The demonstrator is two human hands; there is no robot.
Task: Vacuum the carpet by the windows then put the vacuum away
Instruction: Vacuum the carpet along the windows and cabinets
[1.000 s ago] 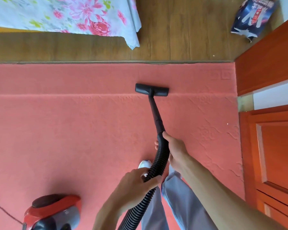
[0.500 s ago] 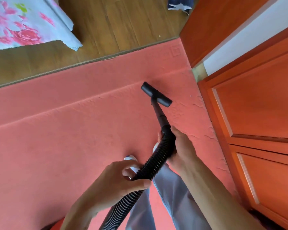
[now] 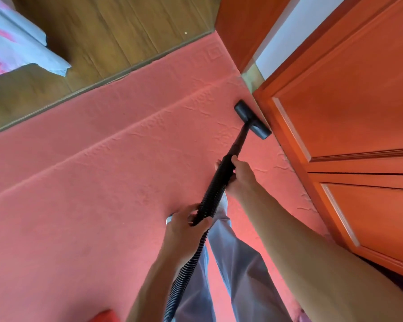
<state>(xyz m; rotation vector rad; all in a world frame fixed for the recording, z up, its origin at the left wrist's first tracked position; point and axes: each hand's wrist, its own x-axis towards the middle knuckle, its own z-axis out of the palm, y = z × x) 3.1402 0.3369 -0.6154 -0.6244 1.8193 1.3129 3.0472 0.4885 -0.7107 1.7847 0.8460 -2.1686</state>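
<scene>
The black floor nozzle [image 3: 253, 119] lies flat at the right edge of the red carpet [image 3: 91, 205], its far side right against the foot of the orange panelled door [image 3: 349, 108]. Its stiff tube [image 3: 239, 140] slants back to the right grip [image 3: 241, 178], whose fingers are curled round the top of the ribbed hose [image 3: 211, 198]. Lower on the hose, the left grip [image 3: 185, 227] is wrapped round it too, thumb on top. A corner of the red vacuum body [image 3: 105, 316] shows at the carpet's near edge. Wooden floor [image 3: 126, 31] borders the far edge, with a floral bedsheet [image 3: 12, 49] hanging over it.
</scene>
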